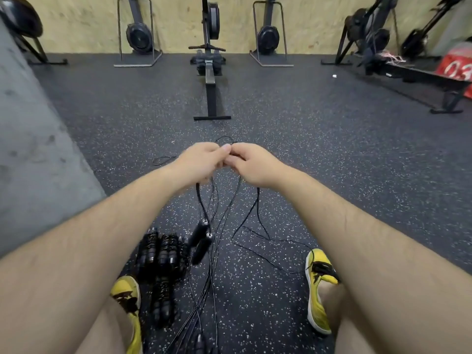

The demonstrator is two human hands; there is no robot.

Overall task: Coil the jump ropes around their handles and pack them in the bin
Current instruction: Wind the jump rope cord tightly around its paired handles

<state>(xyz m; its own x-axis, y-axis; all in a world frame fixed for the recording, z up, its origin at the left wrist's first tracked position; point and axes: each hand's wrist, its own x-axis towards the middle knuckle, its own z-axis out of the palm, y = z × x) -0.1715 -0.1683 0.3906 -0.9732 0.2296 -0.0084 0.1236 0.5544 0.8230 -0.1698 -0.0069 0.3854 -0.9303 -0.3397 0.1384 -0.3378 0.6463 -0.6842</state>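
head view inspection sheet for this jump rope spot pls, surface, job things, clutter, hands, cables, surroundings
surface: dark speckled rubber floor.
job's things: loose black rope cords trailing to the floor; two black handles dangling among them; coiled ropes piled by the left yellow shoe; no bin in view.
clutter: small white scrap on the floor.
hands: left hand and right hand meet, fingers pinching the cords.
cables: nothing seen apart from the rope cords.
surroundings: rowing machine ahead, more machines along the tan wall.
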